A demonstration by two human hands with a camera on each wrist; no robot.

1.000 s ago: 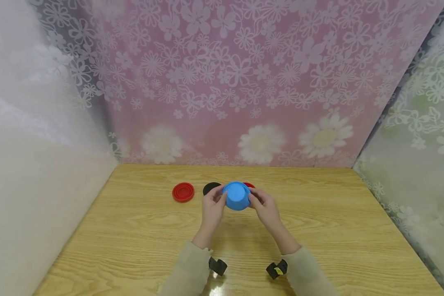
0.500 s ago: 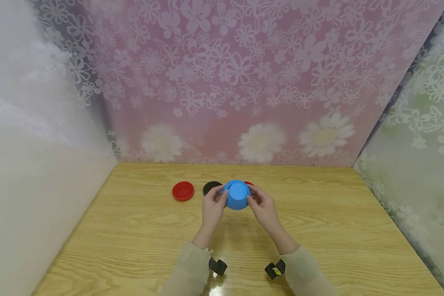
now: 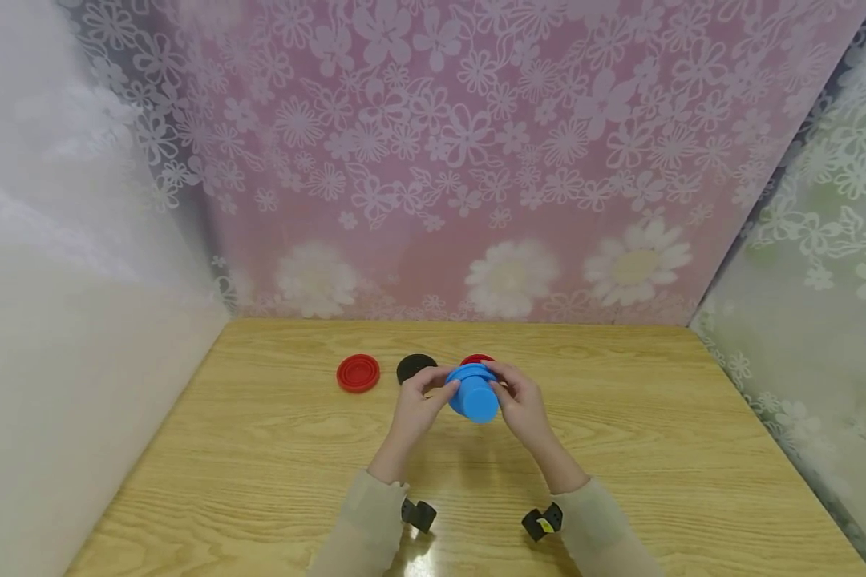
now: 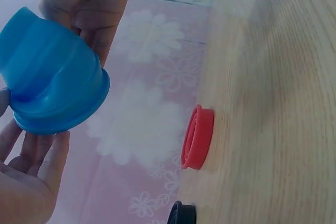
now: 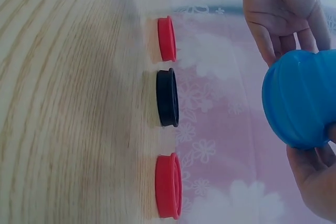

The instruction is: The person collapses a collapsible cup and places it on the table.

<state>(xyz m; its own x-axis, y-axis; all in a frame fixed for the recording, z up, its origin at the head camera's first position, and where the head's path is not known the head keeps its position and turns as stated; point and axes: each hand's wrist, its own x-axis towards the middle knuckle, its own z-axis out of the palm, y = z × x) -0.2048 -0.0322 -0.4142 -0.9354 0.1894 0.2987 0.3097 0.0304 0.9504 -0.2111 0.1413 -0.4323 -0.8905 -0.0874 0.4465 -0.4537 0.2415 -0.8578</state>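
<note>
A blue collapsible cup [image 3: 479,399], pulled out to its cone shape, is held up over the table between both hands, its small base tilted toward me. My left hand [image 3: 414,407] pinches its left rim, thumb on the near side and fingers behind. On the opposite side my right hand [image 3: 525,410] grips the rim in the same way. In the left wrist view the wall of the cup [image 4: 52,72] shows a dent on one side. The right wrist view has its rounded folds [image 5: 299,98] between the two hands.
Behind the hands, a flattened red cup [image 3: 358,373], a flattened black cup [image 3: 414,368] and another flattened red one [image 3: 478,360], partly hidden by the blue cup, lie in a row on the wooden table [image 3: 281,473]. Flower-patterned sheets [image 3: 433,160] enclose the table's back and right side.
The blue cup has shifted slightly right and tipped so its base points lower and to the right. Both hands have turned with it, uncovering more of the black and right red cups.
</note>
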